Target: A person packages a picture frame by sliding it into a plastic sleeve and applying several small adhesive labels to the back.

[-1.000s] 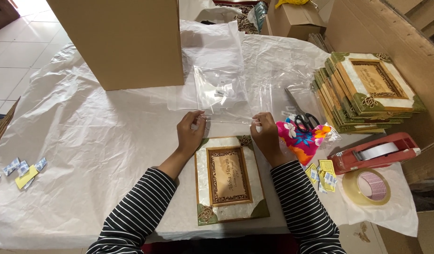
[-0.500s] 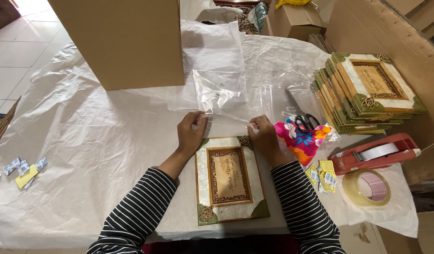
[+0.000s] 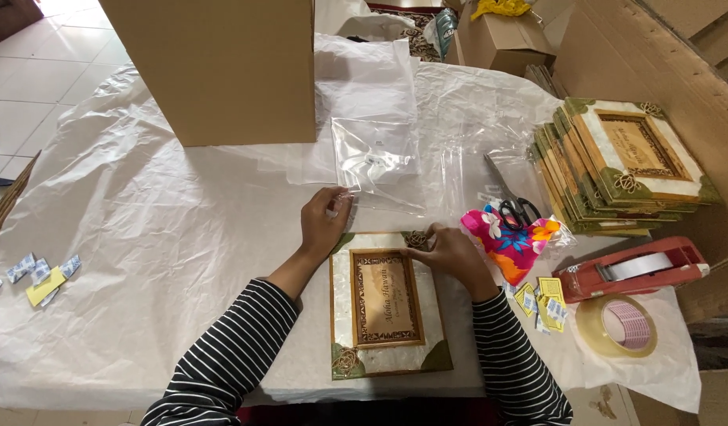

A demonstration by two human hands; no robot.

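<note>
A cream plaque (image 3: 388, 312) with green corner trim and a brown inner panel lies flat on the table near me. My left hand (image 3: 323, 222) rests at its top left corner and pinches the near edge of a clear plastic bag (image 3: 376, 162) that lies beyond it. My right hand (image 3: 451, 254) sits on the plaque's top right corner, fingers curled on its edge.
A stack of matching plaques (image 3: 616, 166) stands at the right. Scissors (image 3: 512, 203) lie on bright floral cloth (image 3: 510, 241), with a red tape dispenser (image 3: 636, 268), a tape roll (image 3: 616, 325) and small packets (image 3: 544, 300) nearby. A cardboard box (image 3: 218, 71) stands behind.
My right hand has slid back from the bag's edge onto the plaque's top right corner. My left hand stays at the bag's edge.
</note>
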